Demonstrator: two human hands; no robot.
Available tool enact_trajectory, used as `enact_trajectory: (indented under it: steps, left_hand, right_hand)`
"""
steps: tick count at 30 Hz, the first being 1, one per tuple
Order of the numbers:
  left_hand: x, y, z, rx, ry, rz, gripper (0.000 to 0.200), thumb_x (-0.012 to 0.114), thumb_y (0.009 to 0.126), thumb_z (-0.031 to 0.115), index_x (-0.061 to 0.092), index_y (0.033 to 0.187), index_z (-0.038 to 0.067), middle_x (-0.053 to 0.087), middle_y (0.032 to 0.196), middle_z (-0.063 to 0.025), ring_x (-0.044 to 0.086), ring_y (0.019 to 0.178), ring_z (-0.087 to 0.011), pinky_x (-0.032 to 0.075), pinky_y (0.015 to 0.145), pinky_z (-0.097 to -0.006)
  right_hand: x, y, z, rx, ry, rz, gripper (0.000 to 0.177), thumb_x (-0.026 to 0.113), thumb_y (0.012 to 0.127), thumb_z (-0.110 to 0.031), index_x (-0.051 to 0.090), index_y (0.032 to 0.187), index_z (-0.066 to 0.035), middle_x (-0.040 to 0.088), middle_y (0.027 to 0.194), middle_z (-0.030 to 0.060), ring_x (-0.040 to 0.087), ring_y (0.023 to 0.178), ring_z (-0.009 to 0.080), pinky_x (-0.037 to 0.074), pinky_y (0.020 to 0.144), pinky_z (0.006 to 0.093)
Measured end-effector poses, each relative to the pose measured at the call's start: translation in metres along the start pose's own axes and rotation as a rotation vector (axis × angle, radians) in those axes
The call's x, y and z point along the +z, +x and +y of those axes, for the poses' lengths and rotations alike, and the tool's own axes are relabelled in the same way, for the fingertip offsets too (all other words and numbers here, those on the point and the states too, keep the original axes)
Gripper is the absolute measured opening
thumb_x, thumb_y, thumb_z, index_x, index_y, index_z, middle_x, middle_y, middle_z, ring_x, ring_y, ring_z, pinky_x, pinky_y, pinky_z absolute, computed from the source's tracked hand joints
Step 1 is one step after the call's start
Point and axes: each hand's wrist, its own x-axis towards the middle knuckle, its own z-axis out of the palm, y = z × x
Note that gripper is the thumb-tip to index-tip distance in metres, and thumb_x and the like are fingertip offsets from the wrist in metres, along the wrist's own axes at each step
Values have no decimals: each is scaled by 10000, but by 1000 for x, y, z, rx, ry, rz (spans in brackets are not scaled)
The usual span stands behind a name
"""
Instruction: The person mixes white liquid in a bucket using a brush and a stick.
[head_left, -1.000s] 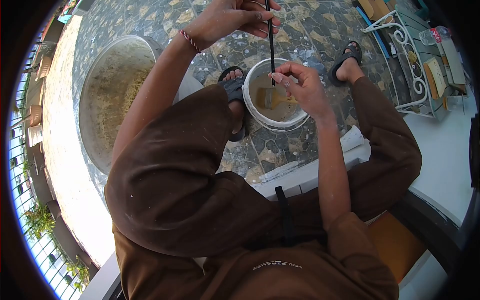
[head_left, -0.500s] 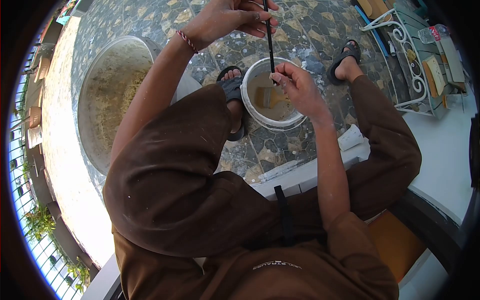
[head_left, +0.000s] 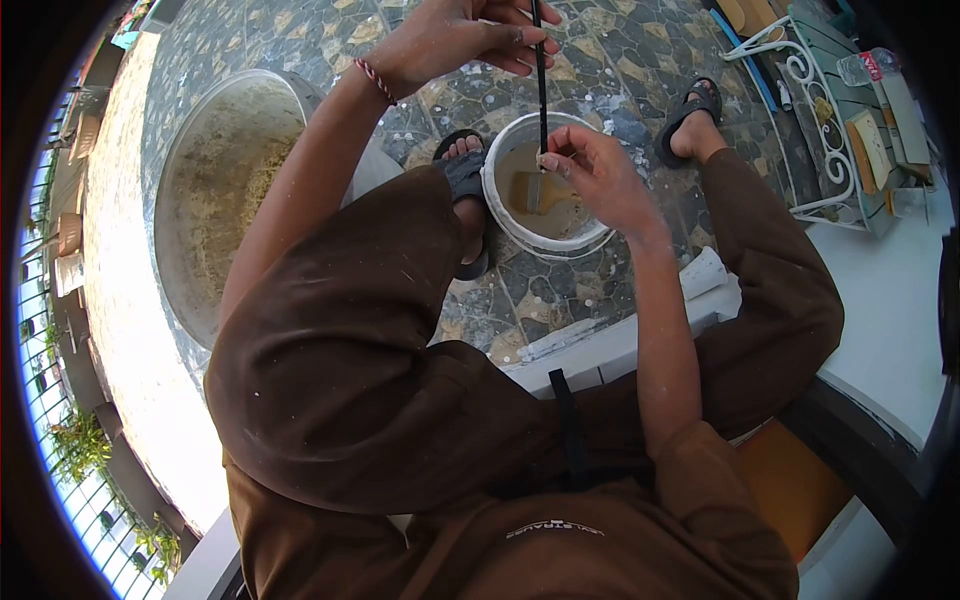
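Observation:
A thin black rod (head_left: 542, 90) stands nearly vertical in the view, above a white bucket (head_left: 499, 217). My left hand (head_left: 480, 35), with a braided red-and-white band at its wrist, holds the upper part of the rod, some fingers spread beyond it. The fingertips of my right hand (head_left: 598, 180) pinch the rod's lower end over the bucket's opening. Inside the bucket, a wide brush (head_left: 538, 193) lies in murky, greyish-brown liquid.
A large pale tub (head_left: 205, 190) with residue stands at the left. Near my right knee lies a white cup (head_left: 703, 273). A green slatted bench (head_left: 835, 60) with white scrollwork holds a bottle (head_left: 868, 68) and blocks. My sandalled feet flank the bucket.
My right fingertips have shifted slightly at the rod's lower end, and the rod's bottom has moved a little left. My left hand is nearly unchanged.

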Motion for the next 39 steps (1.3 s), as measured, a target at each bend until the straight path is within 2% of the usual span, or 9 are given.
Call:
enact_trajectory:
  steps: [6, 13, 26, 31, 33, 36, 39]
  left_hand:
    - [1, 0, 1, 3, 8, 5, 273, 593, 901, 122, 537, 1123, -26, 670, 895, -87, 657, 800, -143, 556, 704, -256]
    - [1, 0, 0, 19, 63, -10, 256, 600, 898, 131, 552, 1103, -16, 671, 897, -77, 653, 800, -135, 555, 693, -253]
    - [2, 1, -1, -4, 59, -34, 170, 593, 903, 125, 581, 1024, 6, 669, 864, -67, 648, 774, -121, 548, 684, -253]
    - [7, 2, -2, -23, 18, -88, 181, 630, 881, 133, 594, 1006, 8, 663, 839, -51, 641, 737, -110, 540, 660, -241]
    - [9, 1, -2, -30, 9, -86, 186, 658, 862, 145, 611, 975, 4, 662, 826, -44, 634, 722, -97, 533, 648, -235]
    - [12, 0, -2, -1, 79, -140, 177, 683, 842, 159, 633, 902, -1, 661, 779, -30, 619, 697, -72, 505, 601, -215]
    - [12, -1, 0, -1, 127, -101, 160, 686, 837, 149, 637, 887, 5, 659, 743, -27, 617, 672, -72, 499, 584, -211]
  right_hand:
    - [4, 2, 8, 1, -1, 77, 101, 617, 847, -21, 573, 929, 18, 588, 814, 19, 524, 755, 60, 444, 697, 235]
    - [7, 3, 15, -38, 30, 50, 100, 622, 829, 7, 570, 914, 18, 592, 808, 21, 536, 734, 70, 453, 684, 240]
    - [4, -2, -24, 34, -20, -40, 126, 624, 870, -77, 621, 942, 26, 625, 783, 13, 571, 719, 57, 471, 678, 223]
    - [6, -3, -25, 23, -10, -58, 123, 626, 871, -87, 621, 934, 19, 628, 789, 15, 578, 721, 54, 474, 657, 222]
    - [7, -4, -33, 94, 19, -14, 128, 639, 860, -91, 621, 932, 13, 628, 800, 20, 577, 717, 52, 473, 627, 220]
    - [5, -2, -25, 46, 26, -25, 135, 652, 846, -90, 622, 922, 16, 633, 800, 26, 579, 718, 49, 470, 602, 216]
    - [4, -3, -22, 40, -19, -4, 131, 654, 858, -127, 619, 928, -22, 625, 814, -4, 541, 734, 22, 430, 635, 182]
